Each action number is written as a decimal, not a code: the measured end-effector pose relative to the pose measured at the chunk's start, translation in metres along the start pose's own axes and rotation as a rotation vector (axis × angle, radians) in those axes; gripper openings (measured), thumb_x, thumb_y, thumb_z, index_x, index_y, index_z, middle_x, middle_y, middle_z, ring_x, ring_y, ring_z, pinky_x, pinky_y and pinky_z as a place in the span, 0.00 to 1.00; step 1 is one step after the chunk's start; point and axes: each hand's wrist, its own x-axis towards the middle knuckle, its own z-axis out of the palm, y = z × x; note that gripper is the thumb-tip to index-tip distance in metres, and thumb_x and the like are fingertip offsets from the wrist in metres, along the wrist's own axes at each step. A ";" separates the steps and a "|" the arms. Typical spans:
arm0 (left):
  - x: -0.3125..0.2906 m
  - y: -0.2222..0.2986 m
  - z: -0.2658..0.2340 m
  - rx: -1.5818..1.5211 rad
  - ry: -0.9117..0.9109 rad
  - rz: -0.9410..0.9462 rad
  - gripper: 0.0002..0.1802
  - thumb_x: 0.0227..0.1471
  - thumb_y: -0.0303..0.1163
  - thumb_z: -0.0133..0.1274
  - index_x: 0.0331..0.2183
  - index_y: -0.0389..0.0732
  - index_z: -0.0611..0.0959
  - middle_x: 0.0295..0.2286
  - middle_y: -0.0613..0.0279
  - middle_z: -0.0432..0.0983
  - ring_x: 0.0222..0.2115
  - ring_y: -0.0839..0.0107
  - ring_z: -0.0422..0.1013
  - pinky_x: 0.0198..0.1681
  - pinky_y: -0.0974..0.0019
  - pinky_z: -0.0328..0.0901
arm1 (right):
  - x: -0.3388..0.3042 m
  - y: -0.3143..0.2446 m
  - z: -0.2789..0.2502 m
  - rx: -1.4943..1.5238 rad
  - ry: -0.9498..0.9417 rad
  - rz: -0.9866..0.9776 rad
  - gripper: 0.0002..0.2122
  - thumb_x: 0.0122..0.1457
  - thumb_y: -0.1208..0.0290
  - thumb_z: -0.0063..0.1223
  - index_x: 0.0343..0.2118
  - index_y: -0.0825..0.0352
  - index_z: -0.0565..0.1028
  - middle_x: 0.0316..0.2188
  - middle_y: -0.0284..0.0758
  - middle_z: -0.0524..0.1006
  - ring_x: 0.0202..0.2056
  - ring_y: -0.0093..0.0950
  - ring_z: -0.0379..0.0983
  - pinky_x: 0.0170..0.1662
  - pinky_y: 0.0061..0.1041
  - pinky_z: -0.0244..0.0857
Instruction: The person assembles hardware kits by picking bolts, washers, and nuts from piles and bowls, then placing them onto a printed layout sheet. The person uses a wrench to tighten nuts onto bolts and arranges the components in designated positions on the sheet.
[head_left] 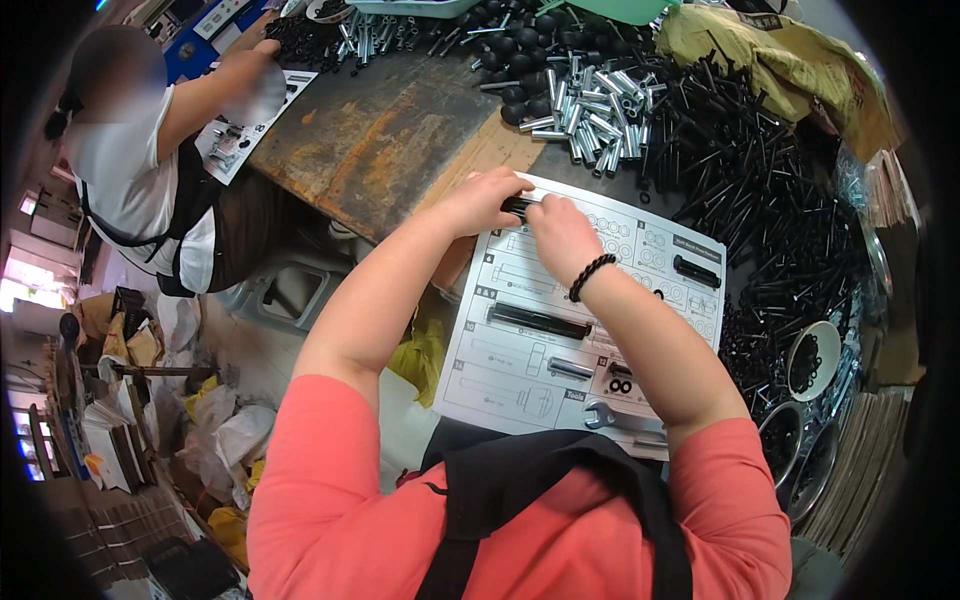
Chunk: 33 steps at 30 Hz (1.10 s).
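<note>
At the far left a co-worker in a white top leans over the rusty brown metal tabletop, one hand by a printed sheet at its edge. Moving right, the person's left hand lies at the upper left corner of a white printed parts card with outlined slots, its grip clenched round the left end of a short black cylindrical part. Just beside it, the right hand, with a black beaded bracelet on the wrist, is curled over the same corner; whether its grip actually holds the black part cannot be told, since the fingers hide it. The part sits between the two hands, touching the left fingers, right above the card's top row. Lower on the card lie a long black rod, a silver bolt and a small silver spanner; a short black sleeve lies near its right edge. Beyond are a heap of silver tubes and a mass of long black bolts, with metal bowls at the right.
</note>
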 end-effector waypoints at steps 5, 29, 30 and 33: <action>0.003 -0.011 0.004 -0.052 -0.021 0.035 0.28 0.40 0.29 0.61 0.47 0.45 0.74 0.41 0.56 0.69 0.42 0.60 0.68 0.45 0.64 0.64 | -0.006 0.014 0.002 -0.017 0.233 -0.071 0.09 0.50 0.73 0.49 0.35 0.68 0.70 0.38 0.40 0.69 0.44 0.36 0.65 0.45 0.32 0.62; 0.008 0.034 0.005 0.248 -0.100 -0.043 0.26 0.41 0.38 0.59 0.46 0.52 0.74 0.42 0.58 0.67 0.45 0.60 0.64 0.53 0.59 0.51 | -0.084 0.086 -0.024 1.710 0.659 0.487 0.19 0.63 0.58 0.38 0.49 0.68 0.64 0.48 0.36 0.67 0.49 0.27 0.63 0.53 0.29 0.56; 0.008 0.039 0.002 0.256 -0.108 -0.062 0.26 0.41 0.38 0.59 0.46 0.52 0.75 0.42 0.59 0.67 0.45 0.60 0.63 0.53 0.59 0.51 | -0.096 0.091 -0.033 1.675 0.648 0.505 0.18 0.63 0.60 0.39 0.48 0.68 0.65 0.46 0.36 0.68 0.47 0.27 0.65 0.51 0.27 0.59; 0.009 0.036 0.003 0.269 -0.134 -0.066 0.25 0.42 0.38 0.59 0.46 0.53 0.74 0.43 0.60 0.67 0.47 0.60 0.62 0.54 0.60 0.51 | -0.140 0.113 -0.056 1.555 0.602 0.550 0.14 0.64 0.65 0.37 0.46 0.68 0.67 0.40 0.35 0.72 0.39 0.24 0.70 0.44 0.23 0.64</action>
